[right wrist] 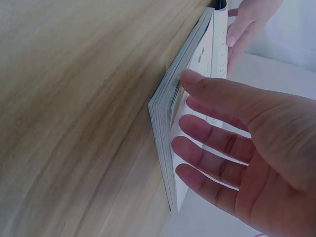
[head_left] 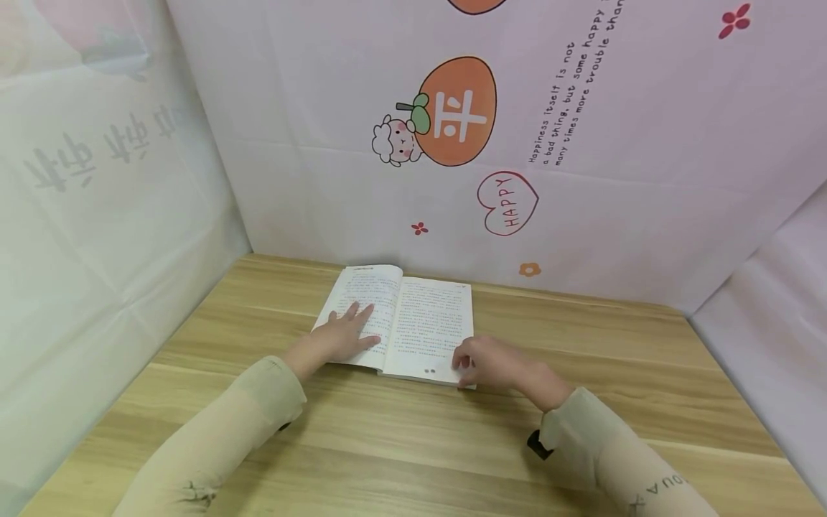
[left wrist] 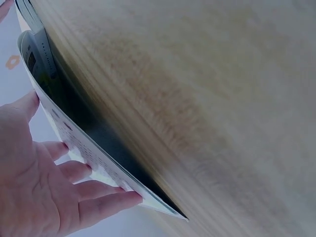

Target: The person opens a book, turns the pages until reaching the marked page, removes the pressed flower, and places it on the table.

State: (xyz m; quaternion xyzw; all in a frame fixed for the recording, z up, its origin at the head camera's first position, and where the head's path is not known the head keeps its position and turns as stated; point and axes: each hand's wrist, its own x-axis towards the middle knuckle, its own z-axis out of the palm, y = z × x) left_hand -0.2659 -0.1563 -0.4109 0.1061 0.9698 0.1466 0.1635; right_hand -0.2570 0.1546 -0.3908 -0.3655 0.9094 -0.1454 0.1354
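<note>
An open book [head_left: 429, 319] lies on the wooden table, with small printed text on both pages. My left hand [head_left: 345, 337] rests on the left page, its fingers spread. The left wrist view shows those fingertips against the thin left-side pages [left wrist: 94, 148], which bow up off the table. At the lower right corner of the book is my right hand [head_left: 491, 362], its fingers loosely bent. In the right wrist view the thumb [right wrist: 197, 81] is at the edge of the thick page block [right wrist: 168, 98], and the other fingers are spread over the right page, apart from the thumb.
The wooden table [head_left: 388, 445] runs up to a white printed backdrop [head_left: 646, 237] just behind the book. White cloth [head_left: 116, 237] hangs at the left side, and more at the right.
</note>
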